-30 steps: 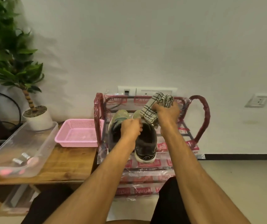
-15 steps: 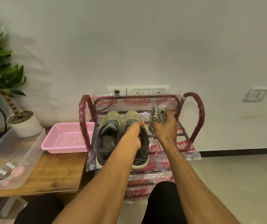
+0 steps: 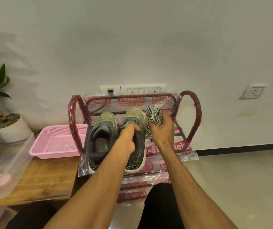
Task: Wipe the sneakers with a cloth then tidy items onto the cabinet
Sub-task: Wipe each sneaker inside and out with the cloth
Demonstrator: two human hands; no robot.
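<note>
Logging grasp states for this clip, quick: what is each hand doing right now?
Left hand: closed, gripping the sneakers.
Right hand: closed, holding the checked cloth.

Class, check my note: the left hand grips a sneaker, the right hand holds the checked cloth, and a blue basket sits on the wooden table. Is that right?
Not quite: the basket is pink, not blue, as the head view shows. The rest of the note stands.
</note>
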